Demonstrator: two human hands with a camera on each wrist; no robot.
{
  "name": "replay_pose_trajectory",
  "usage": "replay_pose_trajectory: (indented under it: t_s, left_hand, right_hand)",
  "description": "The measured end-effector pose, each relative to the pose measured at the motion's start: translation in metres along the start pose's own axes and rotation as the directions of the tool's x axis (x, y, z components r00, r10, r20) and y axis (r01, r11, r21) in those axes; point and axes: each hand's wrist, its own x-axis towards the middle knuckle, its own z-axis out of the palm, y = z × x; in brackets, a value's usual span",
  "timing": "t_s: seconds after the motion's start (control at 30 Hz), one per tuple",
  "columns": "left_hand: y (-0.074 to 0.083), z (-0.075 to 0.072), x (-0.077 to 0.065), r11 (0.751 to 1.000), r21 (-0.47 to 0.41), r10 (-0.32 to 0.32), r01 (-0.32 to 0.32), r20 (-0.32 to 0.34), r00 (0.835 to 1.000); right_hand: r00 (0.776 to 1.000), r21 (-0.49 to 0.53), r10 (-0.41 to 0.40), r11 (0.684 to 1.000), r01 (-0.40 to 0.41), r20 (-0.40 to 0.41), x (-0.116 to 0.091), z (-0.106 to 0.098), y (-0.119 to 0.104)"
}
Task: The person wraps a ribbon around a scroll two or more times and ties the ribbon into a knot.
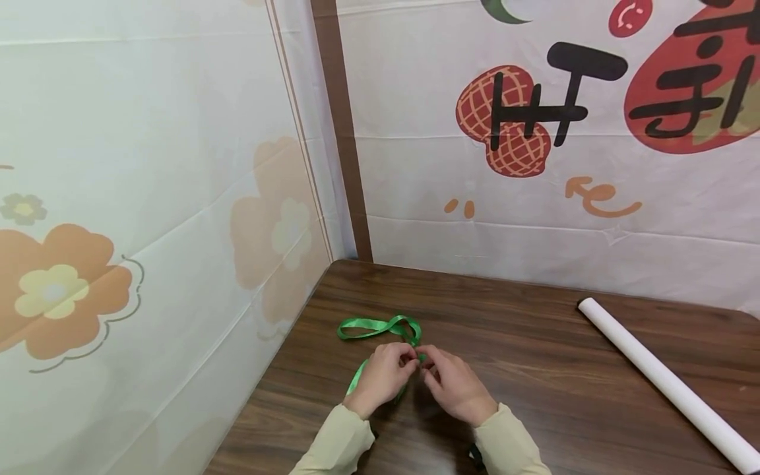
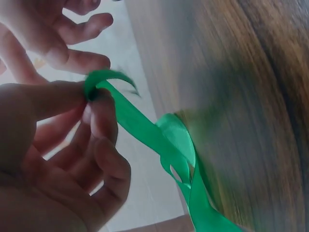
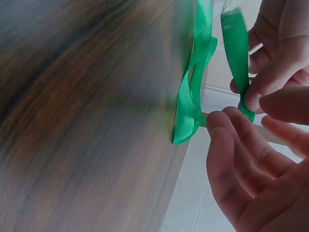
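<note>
A shiny green ribbon (image 1: 368,324) lies looped on the wooden table, just beyond both hands in the head view. My left hand (image 1: 384,376) pinches it close to a frayed end between thumb and forefinger, and that end curls up over the fingertips in the left wrist view. From the pinch, a ribbon strip (image 2: 128,108) runs to a twisted loop. Facing it, my right hand (image 1: 457,386) has loosely bent fingers beside the held end. In the right wrist view, a gap shows between its thumb and fingers (image 3: 219,159), with the ribbon passing behind the fingertips.
A long white roll (image 1: 665,379) lies slantwise on the right of the dark wooden table (image 1: 522,330). Printed cloth walls stand at the table's left side (image 1: 178,165) and back (image 1: 415,132), meeting near its far left corner.
</note>
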Motion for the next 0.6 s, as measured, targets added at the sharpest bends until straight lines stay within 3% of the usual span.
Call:
replay_pose_trajectory:
  t_s: [0.17,0.4,0.6]
  left_hand:
    - [-0.0022,0.0003,0.0008,0.998,-0.009,0.063,-0.063,0.050,0.997]
    - [-0.0053,0.0030,0.0006,0.995,-0.037,0.100,-0.096,0.127,0.987]
    - [-0.0054,0.0035,-0.0006,0.987,-0.043,0.160,-0.154,0.179,0.971]
  right_hand:
    - [1.000,0.049,0.025,0.999,-0.025,-0.008,0.0010,-0.0016,0.0011]
    - [0.997,0.070,0.052,0.996,-0.049,-0.048,0.0009,-0.0021,0.0026]
    - [0.994,0.096,0.084,0.992,-0.077,-0.068,-0.0003,-0.0015,0.0069]
